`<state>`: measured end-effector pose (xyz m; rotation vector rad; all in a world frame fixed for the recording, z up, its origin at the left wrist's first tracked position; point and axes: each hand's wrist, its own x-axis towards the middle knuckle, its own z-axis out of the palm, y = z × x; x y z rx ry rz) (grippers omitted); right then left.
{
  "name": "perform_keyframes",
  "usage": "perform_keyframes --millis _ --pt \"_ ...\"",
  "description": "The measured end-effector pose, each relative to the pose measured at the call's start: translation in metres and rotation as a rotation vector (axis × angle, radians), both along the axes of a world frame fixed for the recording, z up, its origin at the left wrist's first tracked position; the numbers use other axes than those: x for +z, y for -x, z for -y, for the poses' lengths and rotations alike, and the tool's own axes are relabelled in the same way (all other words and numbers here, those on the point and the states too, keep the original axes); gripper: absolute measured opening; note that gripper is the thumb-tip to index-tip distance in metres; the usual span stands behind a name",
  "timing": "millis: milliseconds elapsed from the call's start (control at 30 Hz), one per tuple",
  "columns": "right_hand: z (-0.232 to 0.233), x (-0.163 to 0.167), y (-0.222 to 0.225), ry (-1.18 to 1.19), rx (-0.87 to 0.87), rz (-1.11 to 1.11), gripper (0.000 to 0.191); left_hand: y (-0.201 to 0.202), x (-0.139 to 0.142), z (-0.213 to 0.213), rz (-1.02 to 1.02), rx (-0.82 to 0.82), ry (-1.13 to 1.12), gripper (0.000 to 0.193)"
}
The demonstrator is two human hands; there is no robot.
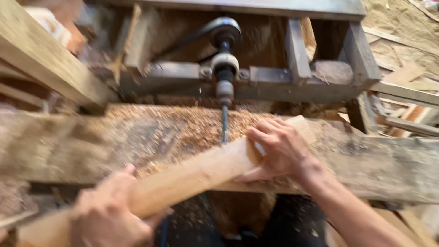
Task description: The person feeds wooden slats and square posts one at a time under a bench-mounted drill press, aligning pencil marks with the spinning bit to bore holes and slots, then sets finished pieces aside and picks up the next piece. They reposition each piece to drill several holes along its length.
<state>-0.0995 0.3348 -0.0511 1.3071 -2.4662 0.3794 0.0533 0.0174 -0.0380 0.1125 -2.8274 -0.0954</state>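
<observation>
We have both hands on a long pale wooden beam (192, 171) lying diagonally across the table (375, 160), a rough plank bench thick with sawdust (192, 123). Right hand (279, 151) is wrapped over the far end, fingers curled around the top and the end face. Left hand (112, 212) is clamped around the near end, low in the frame. Both are closed on the wood, none spread.

The beam's far side sits just beside the drill bit (224, 124), which points toward us out of a horizontal spindle with chuck (224, 89) and bearing block (224, 61). A belt pulley (224, 31) sits behind it on the machine frame (292, 77). The frame is motion-blurred, so we cannot tell whether the bit touches the wood or whether the spindle is turning.

Risks as we read them:
- Right-hand fingers are near the bit. A slip along the beam could put them into it.
- No clamp or fence is visible, only hand pressure. If the bit grabs, the beam could twist or kick.
- The beam sits at an angle to the bit, so the tip could skate on entry.
- Loose sawdust under the beam reduces friction.
- Open belt, no guard visible.
- Scrap timber (407, 98) is piled to the right.
</observation>
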Motion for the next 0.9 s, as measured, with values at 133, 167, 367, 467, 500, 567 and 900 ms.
perform_keyframes --millis 133,167,367,467,500,567,900 --pt "0.010 0.000 -0.011 -0.011 -0.056 0.105 0.078 -0.012 -0.016 0.017 0.038 -0.072 -0.005 0.096" --pt "0.012 -0.001 -0.015 0.009 -0.075 0.077 0.078 -0.006 -0.017 0.024 0.050 -0.085 0.009 0.095" --pt "0.003 -0.006 -0.045 0.060 -0.285 0.058 0.079 0.055 -0.011 0.043 -0.065 -0.406 0.040 0.089" --pt "-0.012 -0.008 -0.059 0.026 -0.435 0.128 0.085 0.083 -0.014 0.028 -0.052 -0.545 -0.066 0.097" --pt "-0.018 -0.009 -0.063 0.005 -0.457 0.139 0.083 0.086 -0.013 0.025 0.005 -0.539 -0.048 0.099" --pt "-0.030 -0.009 -0.067 -0.033 -0.522 0.147 0.079 0.094 -0.012 0.017 0.107 -0.547 -0.005 0.103" --pt "-0.063 -0.016 -0.064 -0.005 -0.575 0.146 0.081 0.093 -0.008 -0.011 0.144 -0.501 -0.028 0.101"
